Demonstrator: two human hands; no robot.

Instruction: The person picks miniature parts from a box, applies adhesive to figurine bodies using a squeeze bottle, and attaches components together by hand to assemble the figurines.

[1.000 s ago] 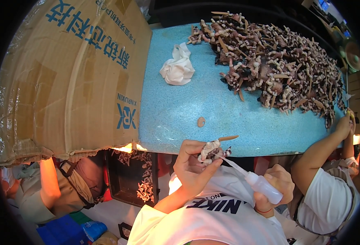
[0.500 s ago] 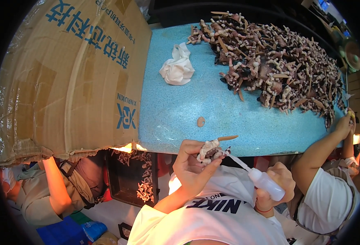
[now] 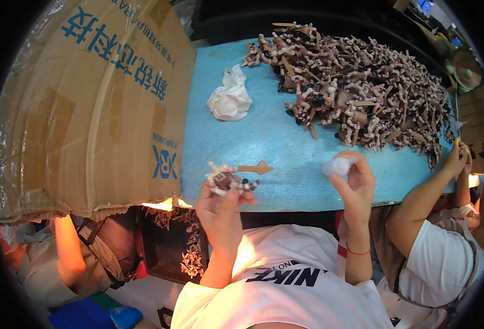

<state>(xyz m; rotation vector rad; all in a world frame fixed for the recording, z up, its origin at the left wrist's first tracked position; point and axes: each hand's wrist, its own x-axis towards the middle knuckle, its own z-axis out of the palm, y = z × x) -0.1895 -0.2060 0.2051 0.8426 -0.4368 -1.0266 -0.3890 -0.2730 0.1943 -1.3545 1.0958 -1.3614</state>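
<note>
In my left hand, near the table's front edge, a small painted figurine in cream and brown is pinched between the fingers. A flat tan blade-like piece reaches out from beside it. A small round tan piece on the table seems to lie behind that blade, so the two blend together. To the right, my right hand is raised over the table with fingers curled round a small translucent white squeeze bottle. Its thin nozzle cannot be made out from here.
Many similar figurines form a large heap on the blue tabletop. Crumpled white tissue lies at the back left. A big cardboard box borders the left side. Below is a black tray. Co-workers' arms show at both sides.
My hands have moved apart: the left went left and slightly forward with the figurine, the right went up and away with the bottle. The nozzle no longer points at the figurine.
</note>
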